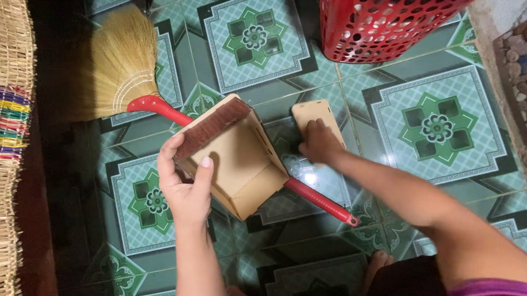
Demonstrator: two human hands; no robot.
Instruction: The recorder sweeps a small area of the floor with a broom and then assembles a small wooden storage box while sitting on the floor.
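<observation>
Two hands, a small wooden box and a loose flat panel over a green tiled floor.

At the left edge lies a woven mat (4, 139), then a straw broom (117, 64) with a red handle running under the box. The left hand (183, 183) pinches the box (234, 156) by its rim, thumb on its face, fingers behind; it looks light, thin and stiff, probably easy to crack. The right hand (319, 143) presses curled fingers on the panel (312, 113) lying flat on the tile (439, 125). A red basket (384, 24) stands beyond.
</observation>
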